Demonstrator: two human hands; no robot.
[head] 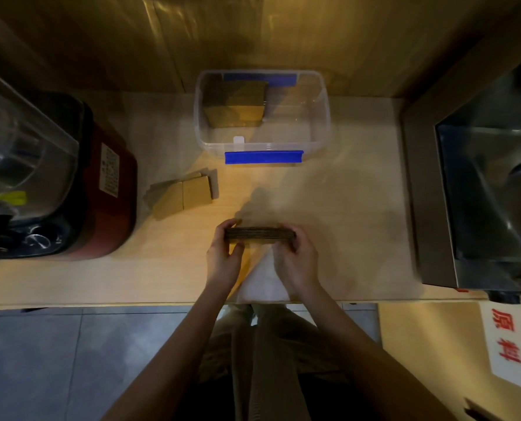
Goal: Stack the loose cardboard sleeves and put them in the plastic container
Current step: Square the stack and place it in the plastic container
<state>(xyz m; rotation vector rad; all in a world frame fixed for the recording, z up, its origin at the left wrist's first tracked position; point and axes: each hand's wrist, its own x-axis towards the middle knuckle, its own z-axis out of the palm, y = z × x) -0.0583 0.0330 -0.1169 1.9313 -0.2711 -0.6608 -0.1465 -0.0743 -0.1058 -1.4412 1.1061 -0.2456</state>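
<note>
Near the table's (344, 208) front edge, both hands are holding a stack of cardboard sleeves (260, 233) edge-on, w/ the left hand (224, 256) gripping the stack's left end and the right hand (297, 258) gripping its right end; fingers of both are curling closed around it. Can't tell whether the stack is resting on the table or lifted just above it. Loose cardboard sleeves (183, 197) are lying in a fanned pile to the left, btwn the hands and the clear plastic container (324, 117). That container is sitting open at the table's back, w/ blue latches front & rear, and another batch of sleeves (236, 103) is standing inside its left half. A red blender base (110, 189) is sitting at far left, a steel machine (481, 183) at far right.
</note>
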